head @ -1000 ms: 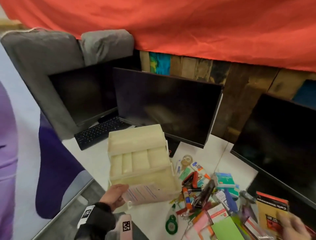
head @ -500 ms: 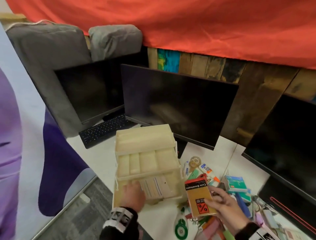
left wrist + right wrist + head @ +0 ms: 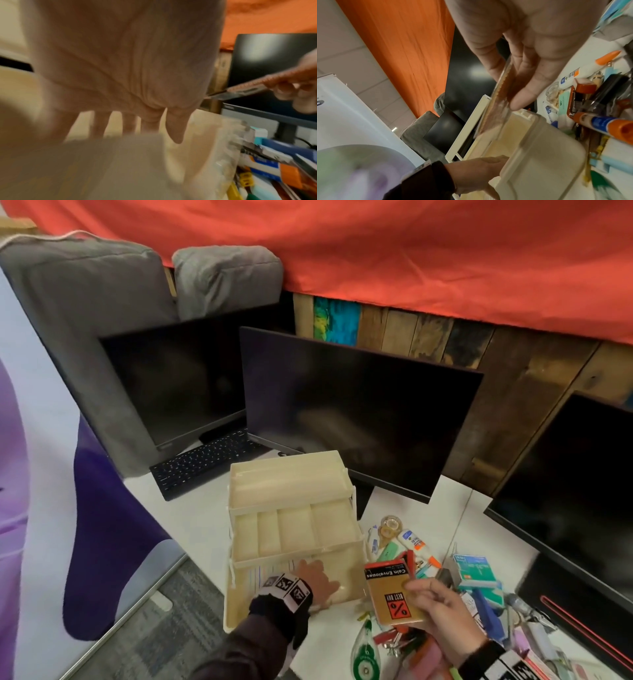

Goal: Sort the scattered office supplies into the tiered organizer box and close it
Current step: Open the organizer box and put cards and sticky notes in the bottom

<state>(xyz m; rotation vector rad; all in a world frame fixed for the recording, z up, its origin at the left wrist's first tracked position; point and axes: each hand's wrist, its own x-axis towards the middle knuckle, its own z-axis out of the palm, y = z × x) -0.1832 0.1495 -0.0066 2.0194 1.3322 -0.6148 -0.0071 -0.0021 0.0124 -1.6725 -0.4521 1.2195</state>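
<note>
While the cream organizer box (image 3: 294, 529) stands open on the white desk (image 3: 198, 529) with its 2 upper tiers raised, the left hand (image 3: 313, 578) lies flat, fingers straight, in the bottom compartment. Just right of the box, the right hand (image 3: 442, 616) pinches a coin envelope packet (image 3: 390, 590) above the scattered supplies (image 3: 479, 583). 3 dark monitors (image 3: 356, 412) stand behind.

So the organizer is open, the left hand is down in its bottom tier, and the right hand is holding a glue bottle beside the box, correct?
Not quite. The right hand holds a packet of coin envelopes, not a glue bottle; the head view shows its label. The glue bottle lies on the desk. The rest stands: the organizer is open, and the left hand is down in its bottom tier.
</note>
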